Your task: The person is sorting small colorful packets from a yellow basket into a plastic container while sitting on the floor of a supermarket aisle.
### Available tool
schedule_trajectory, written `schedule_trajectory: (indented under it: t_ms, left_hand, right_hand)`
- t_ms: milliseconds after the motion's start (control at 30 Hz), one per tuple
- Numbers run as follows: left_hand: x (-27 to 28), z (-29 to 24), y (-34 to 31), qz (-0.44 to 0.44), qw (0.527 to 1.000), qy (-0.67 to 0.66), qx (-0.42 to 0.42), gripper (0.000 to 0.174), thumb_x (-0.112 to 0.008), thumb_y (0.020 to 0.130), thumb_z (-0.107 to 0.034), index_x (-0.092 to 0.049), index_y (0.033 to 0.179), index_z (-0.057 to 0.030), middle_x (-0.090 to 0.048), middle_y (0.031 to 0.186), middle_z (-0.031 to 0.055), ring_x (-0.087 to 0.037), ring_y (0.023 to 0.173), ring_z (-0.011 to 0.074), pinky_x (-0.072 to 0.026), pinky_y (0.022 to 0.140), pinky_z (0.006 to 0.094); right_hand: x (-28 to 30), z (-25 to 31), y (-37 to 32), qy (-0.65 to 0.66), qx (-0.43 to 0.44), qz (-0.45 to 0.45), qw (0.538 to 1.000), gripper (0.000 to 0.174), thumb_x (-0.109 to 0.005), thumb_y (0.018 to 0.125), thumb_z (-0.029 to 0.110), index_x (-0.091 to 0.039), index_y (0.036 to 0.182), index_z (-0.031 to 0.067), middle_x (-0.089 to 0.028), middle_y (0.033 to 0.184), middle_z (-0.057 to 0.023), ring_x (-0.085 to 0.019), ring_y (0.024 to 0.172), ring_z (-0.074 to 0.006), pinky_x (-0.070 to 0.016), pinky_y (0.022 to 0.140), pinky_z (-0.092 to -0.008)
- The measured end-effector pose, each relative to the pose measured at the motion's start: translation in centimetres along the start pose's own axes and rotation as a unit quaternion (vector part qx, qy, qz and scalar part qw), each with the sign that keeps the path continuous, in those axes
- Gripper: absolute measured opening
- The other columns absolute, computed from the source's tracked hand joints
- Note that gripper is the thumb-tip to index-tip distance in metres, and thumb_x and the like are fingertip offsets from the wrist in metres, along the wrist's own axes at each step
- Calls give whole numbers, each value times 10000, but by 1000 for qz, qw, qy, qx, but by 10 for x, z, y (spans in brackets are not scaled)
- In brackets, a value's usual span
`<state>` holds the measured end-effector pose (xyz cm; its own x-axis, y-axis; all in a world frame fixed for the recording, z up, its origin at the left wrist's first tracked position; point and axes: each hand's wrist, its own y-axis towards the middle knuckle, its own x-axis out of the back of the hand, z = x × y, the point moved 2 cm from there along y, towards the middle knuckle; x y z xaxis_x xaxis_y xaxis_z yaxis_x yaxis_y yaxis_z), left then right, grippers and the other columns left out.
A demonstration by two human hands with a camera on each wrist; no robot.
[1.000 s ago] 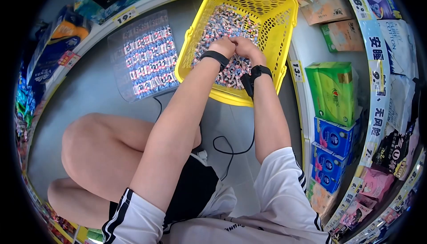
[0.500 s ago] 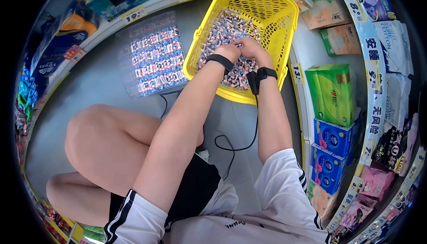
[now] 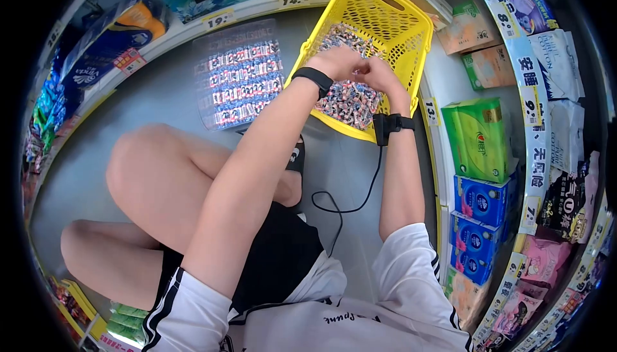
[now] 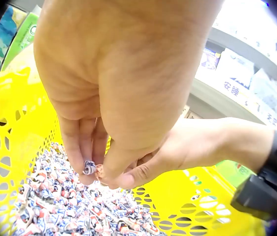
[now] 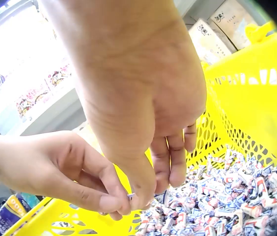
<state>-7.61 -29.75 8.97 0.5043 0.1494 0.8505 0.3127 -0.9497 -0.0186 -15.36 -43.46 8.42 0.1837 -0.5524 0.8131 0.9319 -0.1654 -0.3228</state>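
Note:
Both hands meet over a yellow plastic basket (image 3: 411,47) that holds a heap of small wrapped candies (image 3: 350,105). The left hand (image 3: 340,63) pinches a wrapped candy (image 4: 89,168) in its fingertips. Against it, the right hand (image 3: 382,76) has thumb and forefinger drawn together, with a bit of blue-and-white wrapper (image 5: 131,196) showing between the two hands' fingertips. The right hand's other fingers (image 5: 177,167) hang down above the heap. To the left of the basket, a clear tray (image 3: 238,34) holds rows of similar candies (image 3: 247,82) on the floor.
Shelves curve round the floor space, with tissue packs such as a green one (image 3: 477,140) and blue ones (image 3: 474,201) at the right. A black cable (image 3: 350,211) hangs from the right wrist. The person's bent knee (image 3: 160,178) is at the left.
The view has shifted, so basket and tray sit lower and further right. The hands stay close together over the basket, now covering more of the heap's upper part.

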Motion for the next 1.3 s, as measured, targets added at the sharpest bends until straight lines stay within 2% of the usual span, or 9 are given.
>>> schedule_trajectory:
  t_ms: [133,200,333,400,467,667,833,1133,1300]
  left_hand:
    - [13,13,-16,-23,999,-47,10,139,-731,817,-120,-658,866,-12,-704,837,185,-687,824,369,-533,715,442]
    - [21,14,-27,-68,995,-63,22,150,-729,816,-91,-649,898,6,-710,885,188,-691,875,361,-534,741,431]
    - [38,15,-61,-13,996,-65,65,248,-730,832,-163,-692,1030,-18,-696,1080,204,-670,1034,365,-542,857,426]
    - [42,20,-78,-23,995,-75,65,239,-725,841,-157,-695,1032,-16,-701,1061,204,-678,1005,361,-543,845,419]
    - [46,19,-97,-59,989,-118,72,194,-708,848,-59,-673,1023,17,-713,930,205,-700,894,344,-541,761,394]
    - [69,32,-140,-83,989,-102,64,155,-668,856,12,-652,1009,28,-687,923,217,-681,883,363,-529,747,391]
    - [69,51,-185,-130,982,-138,24,152,-612,854,76,-605,1000,32,-673,921,202,-640,864,378,-514,757,412]
    - [44,96,-239,-164,979,-104,58,135,-601,833,90,-588,955,33,-663,956,186,-628,906,374,-501,784,430]
    - [42,99,-232,-98,989,-82,76,139,-629,838,29,-632,976,20,-673,1007,182,-648,976,375,-513,807,447]
  right_hand:
    - [3,31,-14,37,68,-36,996,316,-864,727,176,-764,1005,65,-697,733,-113,-638,657,-189,-501,652,-343]
    - [5,43,-20,14,40,-23,999,343,-870,709,178,-767,1018,69,-686,749,-111,-640,686,-196,-504,677,-340]
    - [9,76,-29,-21,74,-68,995,372,-878,668,175,-772,1005,61,-673,838,-134,-653,787,-266,-509,746,-385]
    - [10,93,-34,-53,121,-59,990,371,-889,650,177,-779,983,60,-715,946,-194,-683,912,-331,-529,835,-426]
    - [8,108,-40,-63,151,-82,983,352,-891,638,173,-776,948,53,-683,902,-167,-652,872,-317,-507,794,-410]
    - [-2,158,-46,-100,213,-107,966,292,-853,665,165,-769,927,67,-674,1007,-164,-631,1018,-340,-500,890,-441]
    - [-30,197,-44,-110,237,-113,959,202,-822,692,179,-774,877,113,-698,768,-81,-675,885,-299,-501,809,-426]
    - [-110,225,-16,-146,264,-141,943,184,-810,729,217,-747,837,82,-703,791,-127,-686,849,-303,-504,782,-436]
    - [-129,216,1,-103,236,-133,957,184,-788,776,180,-737,857,23,-705,840,-180,-691,828,-356,-545,767,-466]
